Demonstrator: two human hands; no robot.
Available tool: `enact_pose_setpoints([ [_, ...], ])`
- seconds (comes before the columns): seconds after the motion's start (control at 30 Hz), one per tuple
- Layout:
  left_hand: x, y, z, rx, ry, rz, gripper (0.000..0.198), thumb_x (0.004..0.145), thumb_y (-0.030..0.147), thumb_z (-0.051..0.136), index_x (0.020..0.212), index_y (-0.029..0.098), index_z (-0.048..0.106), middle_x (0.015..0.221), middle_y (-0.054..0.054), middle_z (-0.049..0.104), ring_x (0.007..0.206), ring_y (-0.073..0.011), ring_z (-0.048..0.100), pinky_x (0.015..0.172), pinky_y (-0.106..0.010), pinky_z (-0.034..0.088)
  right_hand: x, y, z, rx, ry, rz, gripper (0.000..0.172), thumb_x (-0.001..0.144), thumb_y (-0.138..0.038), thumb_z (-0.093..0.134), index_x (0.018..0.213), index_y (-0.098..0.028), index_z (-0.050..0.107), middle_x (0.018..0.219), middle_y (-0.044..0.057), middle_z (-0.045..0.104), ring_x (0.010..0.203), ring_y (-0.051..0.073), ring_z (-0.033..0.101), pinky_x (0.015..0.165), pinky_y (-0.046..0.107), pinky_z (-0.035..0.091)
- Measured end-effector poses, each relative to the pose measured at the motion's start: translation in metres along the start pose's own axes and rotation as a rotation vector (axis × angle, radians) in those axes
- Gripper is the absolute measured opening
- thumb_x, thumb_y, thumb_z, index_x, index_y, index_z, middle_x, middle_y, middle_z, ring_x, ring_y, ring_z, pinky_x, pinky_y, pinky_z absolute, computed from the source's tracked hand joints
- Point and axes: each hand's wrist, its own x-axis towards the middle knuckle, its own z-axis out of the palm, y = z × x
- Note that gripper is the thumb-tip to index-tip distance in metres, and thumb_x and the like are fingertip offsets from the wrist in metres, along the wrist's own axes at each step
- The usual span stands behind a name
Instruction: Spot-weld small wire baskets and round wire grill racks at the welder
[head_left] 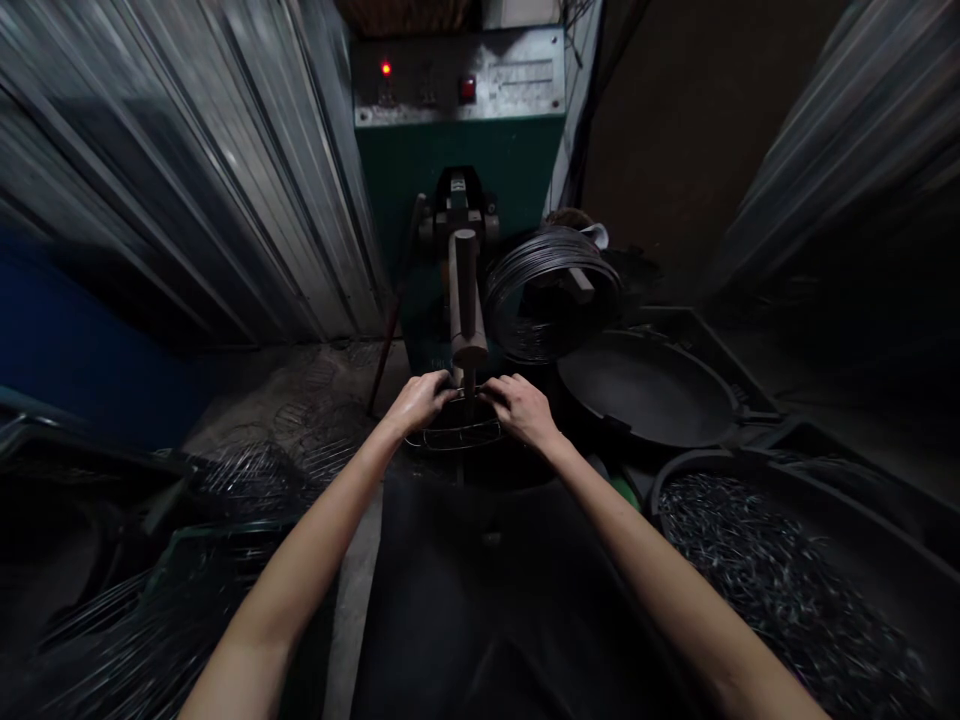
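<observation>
A thin wire frame with a rounded outline hangs between my hands, just below the machine's arm. My left hand pinches its upper left part, and my right hand grips the upper right part. Between my fingertips stands the machine's lower electrode post, under a thick round metal arm. The spot where wire and post meet is too dark and small to make out. Both sets of fingers are bent and closed on the wire.
A green machine cabinet with a lit red lamp stands ahead. Wire rings hang at its right. A dark round basin and a tub of small metal pieces lie right. Wire pieces pile up left.
</observation>
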Motion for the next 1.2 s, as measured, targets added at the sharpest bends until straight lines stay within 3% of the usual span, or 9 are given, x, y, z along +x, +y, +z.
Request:
enact_pose_setpoints([
  [0.3,0.004,-0.010,0.004,-0.054,-0.038,-0.023,0.021,0.082,0.034,0.049,0.084,0.017,0.063,0.076,-0.002,0.063,0.073,-0.0169,0.057,0.062,-0.025,0.038,0.002,-0.003,0.000,0.091,-0.003,0.021,0.014,0.090,-0.032,0.055,0.091,-0.023,0.065,0.079,0.001,0.061,0.079,0.016,0.051,0.066,0.025,0.037],
  [0.5,0.010,-0.013,0.000,-0.106,-0.065,0.025,0.025,0.080,0.039,0.050,0.084,0.017,0.061,0.080,-0.002,0.062,0.076,-0.0166,0.055,0.064,-0.025,0.038,-0.017,0.048,-0.011,0.287,0.162,0.193,0.015,0.091,-0.018,0.050,0.102,-0.017,0.059,0.097,0.006,0.060,0.089,0.016,0.055,0.081,0.026,0.042],
  [0.63,0.000,-0.018,0.002,-0.232,-0.120,0.091,0.028,0.081,0.042,0.049,0.083,0.016,0.058,0.077,-0.001,0.059,0.074,-0.0150,0.053,0.065,-0.024,0.039,-0.037,0.069,-0.016,0.355,-0.029,0.192,0.016,0.091,-0.021,0.048,0.103,-0.017,0.058,0.098,0.006,0.061,0.091,0.016,0.056,0.083,0.028,0.042],
  [0.77,-0.021,-0.038,0.011,-0.317,-0.107,0.047,0.032,0.082,0.046,0.049,0.085,0.016,0.057,0.077,-0.001,0.058,0.075,-0.0152,0.053,0.065,-0.024,0.041,-0.049,0.054,-0.016,0.458,-0.069,0.089,0.018,0.088,-0.029,0.057,0.103,-0.019,0.057,0.095,0.003,0.060,0.086,0.016,0.057,0.079,0.028,0.043],
  [0.87,-0.041,-0.049,0.013,-0.200,-0.110,0.035,0.029,0.084,0.044,0.049,0.088,0.017,0.059,0.083,-0.003,0.061,0.081,-0.0170,0.056,0.073,-0.026,0.043,-0.055,0.035,-0.014,0.434,-0.087,0.095,0.033,0.080,-0.034,0.068,0.107,-0.019,0.055,0.093,0.003,0.058,0.079,0.016,0.055,0.072,0.027,0.044],
  [0.93,-0.052,-0.043,0.010,-0.033,-0.028,0.069,0.025,0.086,0.039,0.048,0.091,0.017,0.060,0.092,-0.005,0.061,0.088,-0.0186,0.056,0.081,-0.030,0.043,-0.058,0.022,-0.011,0.413,-0.084,0.111,0.042,0.077,-0.035,0.071,0.109,-0.019,0.051,0.095,0.004,0.058,0.079,0.016,0.055,0.071,0.027,0.044],
  [1.03,-0.059,-0.015,0.005,0.188,0.115,0.186,0.026,0.089,0.032,0.044,0.106,0.018,0.058,0.109,-0.009,0.059,0.099,-0.0209,0.052,0.091,-0.035,0.039,-0.057,0.008,-0.008,0.360,-0.062,0.072,0.042,0.077,-0.033,0.071,0.109,-0.019,0.048,0.095,0.004,0.057,0.084,0.018,0.054,0.074,0.028,0.044],
  [1.1,-0.055,0.006,0.005,0.262,0.079,0.259,0.028,0.090,0.030,0.044,0.113,0.018,0.057,0.110,-0.009,0.061,0.099,-0.0211,0.053,0.091,-0.035,0.039,-0.054,0.001,-0.008,0.295,-0.053,0.017,0.037,0.080,-0.032,0.068,0.108,-0.019,0.049,0.095,0.005,0.056,0.087,0.019,0.053,0.075,0.029,0.043],
  [1.2,-0.043,0.022,0.010,0.258,-0.087,0.281,0.022,0.089,0.028,0.048,0.103,0.017,0.062,0.097,-0.007,0.065,0.091,-0.0201,0.056,0.087,-0.032,0.040,-0.050,-0.002,-0.009,0.196,-0.060,-0.026,0.030,0.083,-0.033,0.065,0.107,-0.020,0.052,0.093,0.005,0.055,0.087,0.020,0.052,0.072,0.028,0.043],
])
